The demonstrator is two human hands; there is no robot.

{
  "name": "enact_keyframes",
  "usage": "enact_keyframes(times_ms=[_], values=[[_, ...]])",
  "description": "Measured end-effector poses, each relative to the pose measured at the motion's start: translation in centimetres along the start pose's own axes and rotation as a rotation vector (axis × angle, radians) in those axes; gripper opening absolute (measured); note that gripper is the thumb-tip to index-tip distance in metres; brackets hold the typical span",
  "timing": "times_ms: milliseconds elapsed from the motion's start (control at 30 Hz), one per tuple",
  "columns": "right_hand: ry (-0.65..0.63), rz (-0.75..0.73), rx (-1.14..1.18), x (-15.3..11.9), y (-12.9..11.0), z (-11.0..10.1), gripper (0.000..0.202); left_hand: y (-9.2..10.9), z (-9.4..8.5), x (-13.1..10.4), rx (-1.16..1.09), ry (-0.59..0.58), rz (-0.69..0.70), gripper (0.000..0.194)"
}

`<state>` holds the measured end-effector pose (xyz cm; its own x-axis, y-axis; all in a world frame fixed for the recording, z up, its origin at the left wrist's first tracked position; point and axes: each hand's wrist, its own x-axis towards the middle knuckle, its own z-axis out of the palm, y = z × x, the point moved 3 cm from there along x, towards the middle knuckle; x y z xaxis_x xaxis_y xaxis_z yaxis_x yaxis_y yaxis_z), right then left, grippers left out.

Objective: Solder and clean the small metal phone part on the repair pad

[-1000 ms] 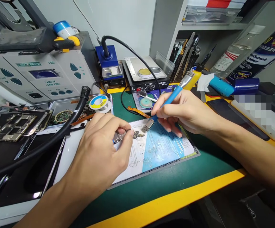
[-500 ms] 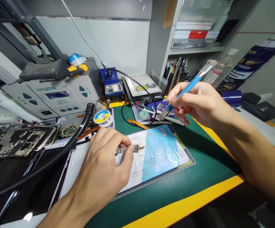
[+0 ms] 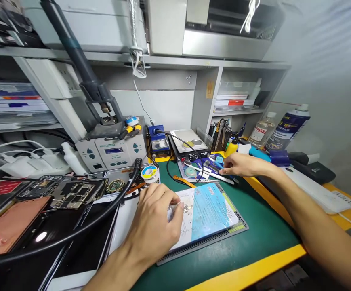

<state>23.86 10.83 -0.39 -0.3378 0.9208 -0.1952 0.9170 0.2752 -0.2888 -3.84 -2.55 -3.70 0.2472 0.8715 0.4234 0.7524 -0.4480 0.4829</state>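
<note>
My left hand [image 3: 157,216] is closed, thumb and forefinger pinching a small metallic circuit board part [image 3: 186,208]. It rests over the blue-and-white printed sheet [image 3: 213,210], which lies on a grey perforated mat [image 3: 204,245]. Most of the part is hidden behind the fingers. Farther back, my right hand [image 3: 240,165] is low and palm down among the tools, its fingers drawn together around a blue-handled brush [image 3: 219,164]. Only a short piece of the handle shows beside the fingertips. Close by lie a white pen-like tool [image 3: 220,177] and a pale green round tin [image 3: 190,172].
A solder spool [image 3: 150,173] and a black hose [image 3: 114,208] are left of my left hand, near opened phone boards [image 3: 72,192]. Behind stand a soldering station [image 3: 114,151] and a small hot plate [image 3: 192,146]. A spray can [image 3: 287,129] and a bottle [image 3: 261,129] stand back right.
My right hand has lowered from above the bench with the brush, turning palm down among the tools. My left hand still pinches the small part. The view has tilted up and left.
</note>
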Motion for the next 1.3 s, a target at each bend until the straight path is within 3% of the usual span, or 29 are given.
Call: enact_keyframes(times_ms=[133, 233, 400, 533, 633, 767, 967, 1300], values=[[0.128, -0.03, 0.025, -0.3, -1.2, -1.5, 0.032, 0.2, -0.2, 0.0, 0.001, -0.002, -0.018, 0.015], [0.205, -0.058, 0.05, 1.5, -3.9, -3.7, 0.03, 0.5, -0.4, -0.1, -0.004, -0.02, -0.017, 0.012], [0.109, -0.059, 0.081, 9.3, -10.6, -6.1, 0.032, 0.4, -1.1, -0.2, -0.022, -0.05, 0.0, 0.008], [-0.006, -0.058, 0.079, 14.1, -15.1, -5.7, 0.031, 0.1, -1.4, -0.2, -0.046, -0.053, 0.041, 0.009], [-0.069, -0.06, 0.069, 16.4, -17.0, -4.9, 0.032, -0.3, -1.3, -0.2, -0.053, -0.061, 0.053, 0.009], [-0.182, 0.015, 0.034, 19.9, -17.3, -4.3, 0.036, -0.5, -1.2, -0.5, -0.05, -0.106, 0.07, 0.012], [-0.338, 0.129, 0.016, 25.5, -15.2, -4.3, 0.036, -0.7, -1.0, -0.4, -0.009, -0.148, 0.093, 0.014], [-0.379, 0.084, 0.112, 27.6, -13.3, -4.2, 0.032, -1.1, -0.5, -0.3, 0.001, -0.122, 0.117, 0.018]])
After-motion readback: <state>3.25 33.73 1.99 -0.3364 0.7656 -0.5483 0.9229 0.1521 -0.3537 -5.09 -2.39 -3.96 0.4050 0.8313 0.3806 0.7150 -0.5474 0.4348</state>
